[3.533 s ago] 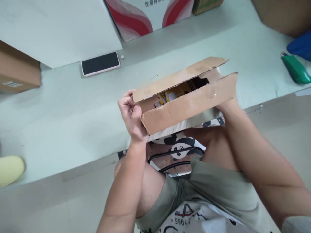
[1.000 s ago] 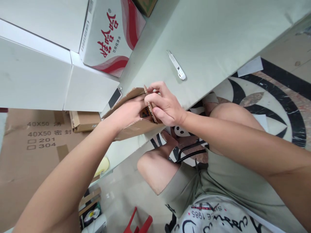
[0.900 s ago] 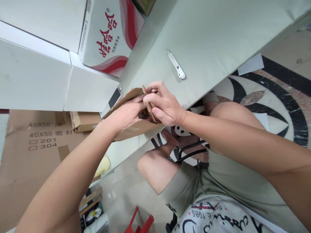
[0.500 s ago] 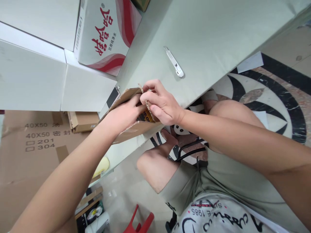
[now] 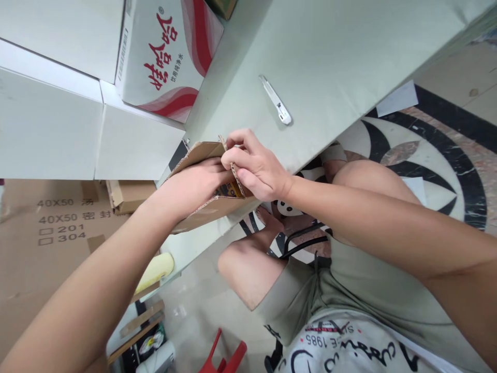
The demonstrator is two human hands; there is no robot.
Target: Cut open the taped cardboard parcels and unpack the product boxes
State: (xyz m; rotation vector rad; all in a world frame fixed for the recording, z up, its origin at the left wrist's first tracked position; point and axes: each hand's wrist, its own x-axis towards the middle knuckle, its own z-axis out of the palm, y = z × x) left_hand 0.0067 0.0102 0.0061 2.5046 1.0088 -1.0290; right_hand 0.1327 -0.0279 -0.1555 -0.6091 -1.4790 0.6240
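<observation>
- While the left hand (image 5: 199, 182) reaches inside the open cardboard box (image 5: 209, 212), the right hand (image 5: 254, 168) pinches the end flap (image 5: 236, 176) at the box's right end, thumb and curled fingers closed on the board.
- The left fingers are hidden by the box and the other hand; I cannot tell whether they grip anything.
- The box is between the hands by the near edge of the table (image 5: 334, 62); whether it rests there is unclear.
- To work well here, keep the flap bent back with steady, light pressure, and keep the left wrist off the raw cardboard edge.
- Inside, a yellow-and-dark item (image 5: 234, 189) with lettering shows at the right end; the remaining contents are covered.
- Far left stands a white carton (image 5: 155, 62) with red characters, and left a large brown carton (image 5: 34, 264); neither shows its contents.
</observation>
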